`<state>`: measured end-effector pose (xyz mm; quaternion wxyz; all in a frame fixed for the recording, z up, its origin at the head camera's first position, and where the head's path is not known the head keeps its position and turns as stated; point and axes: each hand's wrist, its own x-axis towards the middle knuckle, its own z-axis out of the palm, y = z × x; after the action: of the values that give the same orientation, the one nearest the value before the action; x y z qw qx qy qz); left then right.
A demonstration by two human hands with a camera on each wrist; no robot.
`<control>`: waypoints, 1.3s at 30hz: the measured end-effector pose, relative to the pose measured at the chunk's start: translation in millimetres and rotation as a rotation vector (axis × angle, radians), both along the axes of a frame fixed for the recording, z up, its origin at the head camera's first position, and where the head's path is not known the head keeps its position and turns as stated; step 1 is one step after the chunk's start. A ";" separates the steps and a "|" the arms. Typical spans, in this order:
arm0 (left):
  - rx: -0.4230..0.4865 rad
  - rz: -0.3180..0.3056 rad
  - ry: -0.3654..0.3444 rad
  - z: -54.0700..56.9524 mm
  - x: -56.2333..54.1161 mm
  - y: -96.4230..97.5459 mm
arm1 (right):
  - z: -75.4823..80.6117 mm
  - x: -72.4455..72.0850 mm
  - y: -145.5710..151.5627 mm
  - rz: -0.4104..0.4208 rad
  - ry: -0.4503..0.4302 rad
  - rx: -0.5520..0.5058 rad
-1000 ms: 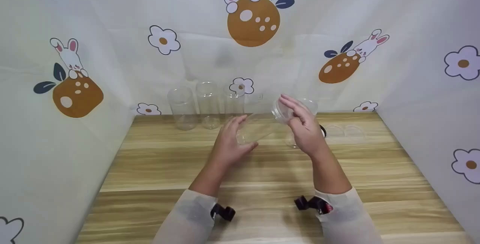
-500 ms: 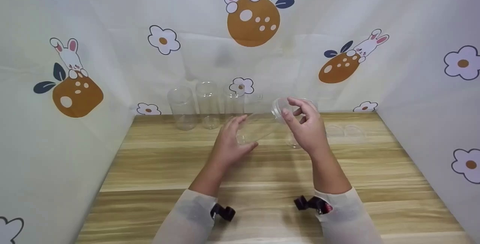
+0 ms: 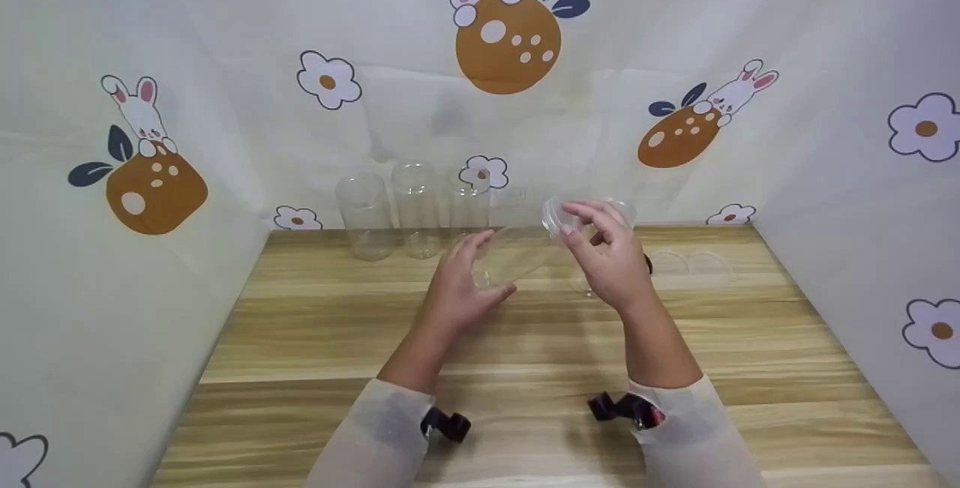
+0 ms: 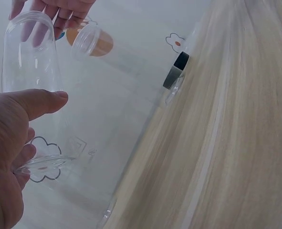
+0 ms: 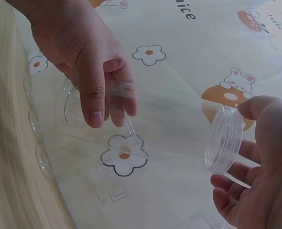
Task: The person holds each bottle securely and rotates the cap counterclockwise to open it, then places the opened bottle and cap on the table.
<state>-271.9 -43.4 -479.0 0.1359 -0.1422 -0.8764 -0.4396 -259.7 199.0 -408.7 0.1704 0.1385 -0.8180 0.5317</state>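
A clear jar (image 3: pixel 517 254) is gripped between left hand (image 3: pixel 459 279) and right hand (image 3: pixel 611 264). Were either hold slackened, it could be dropped.

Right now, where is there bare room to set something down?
Bare table shows between the wrist cameras, outside the left sleeve in front of the three upright jars, and outside the right sleeve, nearer than the clear discs. Crowded: the back, with those jars, the held jar, left hand, right hand and discs.

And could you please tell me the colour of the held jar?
The jar is clear and colourless; the right wrist view shows it best.
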 end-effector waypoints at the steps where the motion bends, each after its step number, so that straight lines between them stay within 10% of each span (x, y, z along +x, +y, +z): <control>1: 0.003 -0.002 0.001 0.2 0.0 -0.1 | -0.1 0.1 -0.1 0.019 0.009 -0.009; 18: 0.005 0.000 0.008 -0.4 -0.8 0.0 | 1.4 3.5 -2.0 0.169 0.045 -0.146; 39: -0.007 -0.030 0.006 -2.1 -1.3 0.1 | 0.7 -0.9 -1.2 -0.147 0.013 0.042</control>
<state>-273.3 -43.4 -481.1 0.1315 -0.1572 -0.8753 -0.4379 -260.6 197.9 -408.0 0.2114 0.0849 -0.8357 0.4997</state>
